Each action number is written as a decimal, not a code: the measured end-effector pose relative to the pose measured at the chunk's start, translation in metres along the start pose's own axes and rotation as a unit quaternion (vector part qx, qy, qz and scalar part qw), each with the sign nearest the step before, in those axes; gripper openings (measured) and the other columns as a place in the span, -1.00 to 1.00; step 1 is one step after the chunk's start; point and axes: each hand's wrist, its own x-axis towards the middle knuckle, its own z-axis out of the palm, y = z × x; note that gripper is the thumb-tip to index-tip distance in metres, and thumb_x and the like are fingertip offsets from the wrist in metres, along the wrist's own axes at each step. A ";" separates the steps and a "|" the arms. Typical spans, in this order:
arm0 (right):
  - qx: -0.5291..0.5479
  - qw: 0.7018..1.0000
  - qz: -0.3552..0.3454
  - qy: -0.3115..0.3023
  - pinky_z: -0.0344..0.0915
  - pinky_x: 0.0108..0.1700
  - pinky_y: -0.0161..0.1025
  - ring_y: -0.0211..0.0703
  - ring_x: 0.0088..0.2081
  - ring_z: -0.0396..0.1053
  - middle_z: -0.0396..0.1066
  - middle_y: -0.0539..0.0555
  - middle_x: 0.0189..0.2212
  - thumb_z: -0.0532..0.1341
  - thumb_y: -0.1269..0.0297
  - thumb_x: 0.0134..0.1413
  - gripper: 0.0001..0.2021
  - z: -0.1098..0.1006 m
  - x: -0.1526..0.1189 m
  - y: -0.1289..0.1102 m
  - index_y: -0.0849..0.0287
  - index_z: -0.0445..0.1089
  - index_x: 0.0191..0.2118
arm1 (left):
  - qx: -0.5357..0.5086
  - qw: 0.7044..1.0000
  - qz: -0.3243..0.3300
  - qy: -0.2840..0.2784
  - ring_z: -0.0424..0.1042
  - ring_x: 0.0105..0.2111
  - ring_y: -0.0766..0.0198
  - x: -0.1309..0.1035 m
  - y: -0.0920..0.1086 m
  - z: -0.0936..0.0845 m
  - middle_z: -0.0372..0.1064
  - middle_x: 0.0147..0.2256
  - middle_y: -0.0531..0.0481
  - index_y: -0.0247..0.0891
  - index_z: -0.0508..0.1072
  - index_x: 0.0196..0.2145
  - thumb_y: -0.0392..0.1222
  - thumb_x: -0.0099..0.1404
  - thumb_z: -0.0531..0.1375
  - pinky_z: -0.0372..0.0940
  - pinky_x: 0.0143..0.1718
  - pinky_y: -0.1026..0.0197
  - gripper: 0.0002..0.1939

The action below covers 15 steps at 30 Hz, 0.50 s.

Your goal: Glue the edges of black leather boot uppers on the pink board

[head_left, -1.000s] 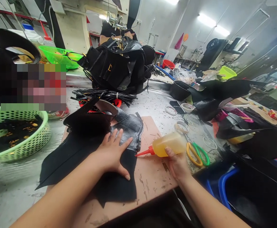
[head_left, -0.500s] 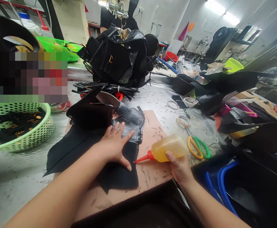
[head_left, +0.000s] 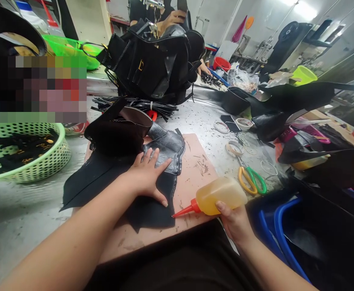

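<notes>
My left hand (head_left: 148, 178) lies flat with fingers spread on a black leather piece (head_left: 152, 214), partly over its shiny grey-black section (head_left: 164, 143). In my right hand (head_left: 234, 222) is a squeeze bottle (head_left: 219, 196) of yellowish liquid, tilted to the left. Its red nozzle (head_left: 184, 210) points at the right edge of the leather, near the lower corner, with the tip touching or just above it. A thin line runs up that edge. Under the leather lies a pinkish-tan board (head_left: 198, 153). A curled dark flap (head_left: 119, 133) of the work stands up beyond my left hand.
Scissors (head_left: 251, 180) with yellow and green handles lie right of the bottle. A light green basket (head_left: 64, 149) of black pieces stands at left. Behind are a bundle of black strips (head_left: 161, 106) and a black bag (head_left: 152, 68). A co-worker's hand (head_left: 173, 18) shows at the back.
The bottle's nozzle has moved down along the leather's right edge to near its lower corner. My left hand stays spread on the leather. A co-worker's hand has come up at the back.
</notes>
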 end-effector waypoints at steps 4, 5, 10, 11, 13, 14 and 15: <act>-0.016 1.000 0.006 -0.003 0.37 -0.26 -0.14 -0.07 -0.34 0.39 0.47 0.08 -0.41 0.42 0.13 -0.44 -0.60 -0.005 -0.009 0.001 0.15 0.41 -0.35 | 0.000 1.000 -0.005 -0.004 -0.59 0.21 -0.27 0.001 0.000 0.001 -0.56 0.28 -0.28 -0.06 -0.22 0.24 0.55 -0.52 0.13 -0.51 0.11 -0.22 0.39; -0.018 1.000 0.009 -0.008 0.37 -0.26 -0.13 -0.06 -0.35 0.39 0.47 0.08 -0.42 0.42 0.12 -0.44 -0.59 -0.006 -0.012 0.002 0.16 0.42 -0.35 | 0.000 1.000 -0.007 -0.006 -0.60 0.21 -0.26 0.001 0.000 0.000 -0.57 0.28 -0.28 -0.06 -0.23 0.24 0.54 -0.52 0.14 -0.51 0.11 -0.22 0.39; 0.019 0.999 0.031 -0.016 0.39 -0.27 -0.12 -0.05 -0.34 0.41 0.46 0.06 -0.41 0.41 0.09 -0.45 -0.55 -0.005 -0.024 -0.001 0.11 0.40 -0.30 | 0.001 1.000 -0.007 -0.004 -0.59 0.22 -0.25 0.000 0.000 -0.001 -0.57 0.27 -0.30 -0.05 -0.22 0.24 0.53 -0.49 0.15 -0.49 0.11 -0.22 0.37; 0.037 0.999 0.030 0.003 0.39 -0.27 -0.13 -0.05 -0.33 0.41 0.46 0.04 -0.39 0.41 0.07 -0.44 -0.52 -0.006 -0.021 -0.005 0.08 0.38 -0.26 | 0.001 1.000 -0.005 -0.002 -0.59 0.22 -0.26 0.000 0.000 -0.001 -0.57 0.27 -0.31 -0.05 -0.22 0.24 0.53 -0.49 0.15 -0.48 0.11 -0.22 0.37; 0.067 0.997 0.029 0.041 0.40 -0.29 -0.16 -0.06 -0.31 0.42 0.46 0.01 -0.37 0.36 -0.02 -0.38 -0.50 -0.011 -0.008 -0.019 0.02 0.34 -0.20 | 0.000 1.000 -0.003 0.001 -0.58 0.22 -0.27 0.000 0.000 -0.002 -0.57 0.27 -0.32 -0.07 -0.22 0.24 0.54 -0.49 0.14 -0.48 0.11 -0.22 0.37; 0.068 0.996 0.033 0.050 0.41 -0.32 -0.17 -0.06 -0.33 0.43 0.46 0.01 -0.38 0.32 -0.06 -0.33 -0.50 -0.016 0.003 -0.028 0.02 0.33 -0.19 | 0.000 1.000 -0.002 0.001 -0.58 0.22 -0.27 -0.001 0.000 -0.002 -0.57 0.27 -0.33 -0.07 -0.22 0.24 0.54 -0.49 0.14 -0.48 0.12 -0.21 0.37; 0.057 0.996 0.039 0.050 0.41 -0.36 -0.17 -0.06 -0.35 0.43 0.46 0.01 -0.40 0.27 -0.10 -0.29 -0.51 -0.022 0.017 -0.038 0.02 0.33 -0.19 | 0.000 1.000 -0.002 -0.001 -0.57 0.22 -0.27 -0.001 0.000 -0.002 -0.57 0.27 -0.33 -0.08 -0.22 0.24 0.54 -0.49 0.14 -0.48 0.12 -0.21 0.38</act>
